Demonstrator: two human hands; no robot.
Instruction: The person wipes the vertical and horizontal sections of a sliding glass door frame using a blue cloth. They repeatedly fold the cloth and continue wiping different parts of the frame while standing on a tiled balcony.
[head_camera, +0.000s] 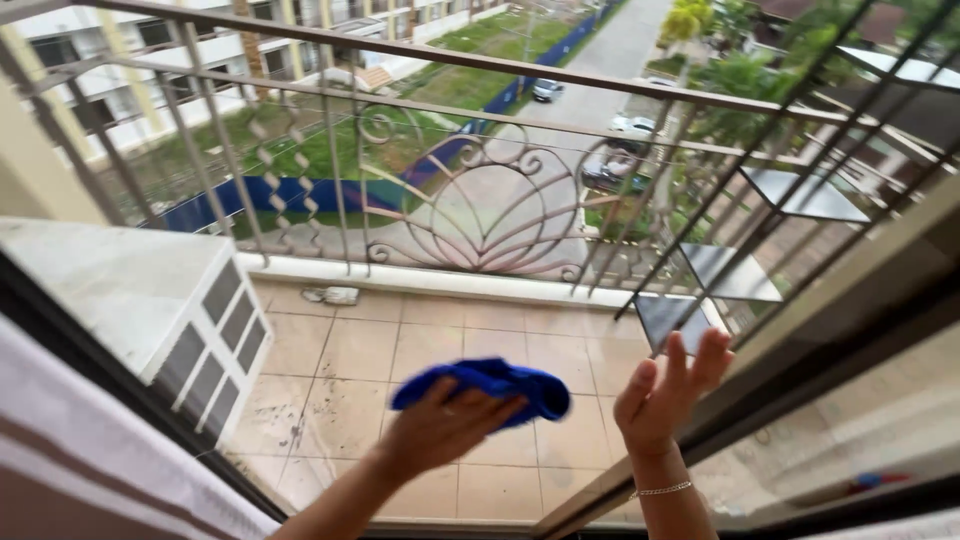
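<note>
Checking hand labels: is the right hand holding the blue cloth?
No: the blue cloth is gripped by the left hand, while the right hand is open and empty.

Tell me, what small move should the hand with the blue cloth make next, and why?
Probably press the blue cloth flat to the glass and sweep it sideways. The left hand holds it bunched up in front of the pane, while the right hand rests open by the window frame, apparently steadying it.

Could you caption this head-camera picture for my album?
Left hand presses a blue cloth to the window; right hand rests open beside it.
</note>
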